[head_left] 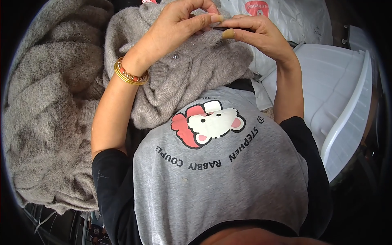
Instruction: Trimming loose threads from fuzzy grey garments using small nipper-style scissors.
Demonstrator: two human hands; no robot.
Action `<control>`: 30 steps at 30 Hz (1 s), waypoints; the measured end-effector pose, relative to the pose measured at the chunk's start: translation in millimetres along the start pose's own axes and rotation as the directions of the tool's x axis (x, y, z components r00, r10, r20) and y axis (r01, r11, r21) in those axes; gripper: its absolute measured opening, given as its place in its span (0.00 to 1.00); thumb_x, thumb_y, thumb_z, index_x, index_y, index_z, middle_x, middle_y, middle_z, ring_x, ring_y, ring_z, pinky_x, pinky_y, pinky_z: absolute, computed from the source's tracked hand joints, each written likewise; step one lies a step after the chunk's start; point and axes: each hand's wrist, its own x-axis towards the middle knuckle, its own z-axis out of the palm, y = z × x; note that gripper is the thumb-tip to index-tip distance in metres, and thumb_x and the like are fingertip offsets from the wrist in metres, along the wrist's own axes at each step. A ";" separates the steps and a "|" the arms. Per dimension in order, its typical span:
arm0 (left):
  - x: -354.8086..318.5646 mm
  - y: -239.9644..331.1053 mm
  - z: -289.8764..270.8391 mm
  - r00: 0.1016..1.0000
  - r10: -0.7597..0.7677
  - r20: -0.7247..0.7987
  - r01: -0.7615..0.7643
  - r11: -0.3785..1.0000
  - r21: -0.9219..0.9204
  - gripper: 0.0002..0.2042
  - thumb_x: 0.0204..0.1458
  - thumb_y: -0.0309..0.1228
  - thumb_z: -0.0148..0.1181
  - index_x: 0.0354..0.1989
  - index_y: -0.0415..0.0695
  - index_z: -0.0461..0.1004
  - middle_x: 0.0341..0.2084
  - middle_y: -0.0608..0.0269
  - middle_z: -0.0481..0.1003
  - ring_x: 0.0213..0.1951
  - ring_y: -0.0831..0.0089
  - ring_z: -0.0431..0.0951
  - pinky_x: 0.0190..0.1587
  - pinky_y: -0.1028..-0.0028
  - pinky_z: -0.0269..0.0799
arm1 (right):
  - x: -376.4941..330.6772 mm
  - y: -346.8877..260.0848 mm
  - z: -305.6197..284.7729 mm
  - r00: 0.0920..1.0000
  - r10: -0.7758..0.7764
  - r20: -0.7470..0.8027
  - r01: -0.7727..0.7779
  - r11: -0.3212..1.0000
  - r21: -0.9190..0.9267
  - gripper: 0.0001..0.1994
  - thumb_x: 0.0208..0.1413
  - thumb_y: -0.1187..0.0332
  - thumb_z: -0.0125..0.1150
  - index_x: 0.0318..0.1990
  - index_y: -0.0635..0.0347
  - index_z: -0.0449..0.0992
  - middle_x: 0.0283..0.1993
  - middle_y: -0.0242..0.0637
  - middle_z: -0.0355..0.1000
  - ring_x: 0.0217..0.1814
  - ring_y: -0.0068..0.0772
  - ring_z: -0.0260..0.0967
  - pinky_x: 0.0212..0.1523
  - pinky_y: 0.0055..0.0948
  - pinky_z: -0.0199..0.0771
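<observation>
A fuzzy grey-brown knit garment (183,81) lies bunched over my lap, with a ribbed band and a few shiny bits on it. Above its far part my two hands meet, thumbs and forefingers almost touching. My left hand (169,30), with gold and beaded bangles at the wrist, is closed in a pinch; what it grips is too small to name. My right hand (265,36) is closed too, and a thin dark sliver shows between its thumb and fingers. The kind of thing is not visible. Fuzzy knit lies right under the fingertips.
To the left, a large heap of the same grey-brown knitwear (53,110) rises beside my arm. A white plastic bag (302,20) with a red mark stands at the far right. Nearer on the right is a white plastic piece with a curved rim (347,118).
</observation>
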 end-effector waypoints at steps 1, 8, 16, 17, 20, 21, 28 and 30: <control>0.2 0.5 1.1 1.000 0.005 0.004 -0.005 1.000 -0.027 0.04 0.61 0.29 0.56 0.39 0.42 0.71 0.23 0.75 0.68 0.23 0.89 0.63 0.25 0.85 0.57 | -0.6 0.3 3.8 1.000 -0.006 -0.010 0.006 1.000 0.031 0.15 0.60 0.70 0.60 0.52 0.67 0.77 0.42 0.32 0.75 0.44 0.21 0.72 0.47 0.20 0.70; 2.0 -3.9 -8.4 0.973 -0.224 -0.050 0.227 0.970 0.082 0.05 0.61 0.29 0.57 0.38 0.41 0.71 0.24 0.73 0.71 0.23 0.88 0.64 0.26 0.85 0.60 | -21.1 15.7 13.2 0.981 0.191 -0.019 -0.186 0.969 0.160 0.16 0.57 0.69 0.64 0.52 0.64 0.76 0.46 0.33 0.77 0.48 0.21 0.74 0.50 0.20 0.72; -0.5 -36.9 -2.8 0.997 0.067 -0.045 0.007 0.495 0.869 0.17 0.52 0.40 0.66 0.43 0.41 0.74 0.27 0.57 0.79 0.31 0.64 0.80 0.35 0.67 0.75 | -19.2 49.9 35.0 0.906 0.339 -0.252 -0.253 0.914 0.318 0.15 0.58 0.63 0.62 0.49 0.58 0.79 0.31 0.20 0.72 0.30 0.09 0.64 0.30 0.11 0.59; -0.8 -41.2 -3.1 0.997 0.065 -0.046 0.008 0.494 0.869 0.17 0.52 0.40 0.66 0.43 0.41 0.74 0.27 0.57 0.79 0.31 0.64 0.80 0.35 0.67 0.75 | -17.3 46.3 36.4 0.895 0.390 -0.215 -0.300 0.885 0.356 0.15 0.59 0.61 0.61 0.50 0.57 0.80 0.26 0.15 0.68 0.23 0.06 0.57 0.24 0.11 0.52; 1.8 -48.1 -4.6 0.993 0.052 -0.103 0.073 0.411 0.909 0.22 0.48 0.43 0.67 0.47 0.43 0.74 0.32 0.51 0.79 0.38 0.53 0.80 0.41 0.58 0.74 | -13.5 55.0 45.5 0.897 0.353 -0.267 -0.252 0.903 0.349 0.15 0.59 0.61 0.60 0.50 0.56 0.80 0.21 0.12 0.60 0.19 0.05 0.45 0.20 0.14 0.40; 1.9 -47.8 -7.7 0.994 0.059 -0.089 0.053 0.449 0.892 0.22 0.49 0.42 0.67 0.48 0.42 0.74 0.30 0.54 0.79 0.35 0.56 0.80 0.39 0.62 0.74 | -12.2 53.5 44.9 0.897 0.352 -0.268 -0.250 0.903 0.349 0.15 0.59 0.61 0.60 0.50 0.56 0.80 0.21 0.12 0.60 0.19 0.05 0.45 0.20 0.14 0.40; 7.7 -31.2 -21.3 0.991 -0.111 -0.076 0.119 0.987 0.111 0.16 0.56 0.36 0.63 0.48 0.40 0.74 0.26 0.75 0.72 0.25 0.87 0.70 0.28 0.84 0.65 | 0.0 28.9 49.6 0.919 0.224 -0.325 -0.069 0.901 0.428 0.19 0.60 0.62 0.58 0.57 0.58 0.75 0.20 0.12 0.57 0.19 0.06 0.47 0.20 0.13 0.41; 6.0 -24.2 -21.6 0.992 -0.115 -0.059 0.118 0.991 0.059 0.15 0.57 0.34 0.61 0.49 0.41 0.74 0.27 0.76 0.72 0.25 0.88 0.69 0.28 0.85 0.65 | 3.9 17.9 51.4 0.893 0.086 -0.441 0.090 0.928 0.363 0.20 0.60 0.63 0.58 0.58 0.58 0.74 0.20 0.12 0.57 0.19 0.06 0.46 0.20 0.13 0.42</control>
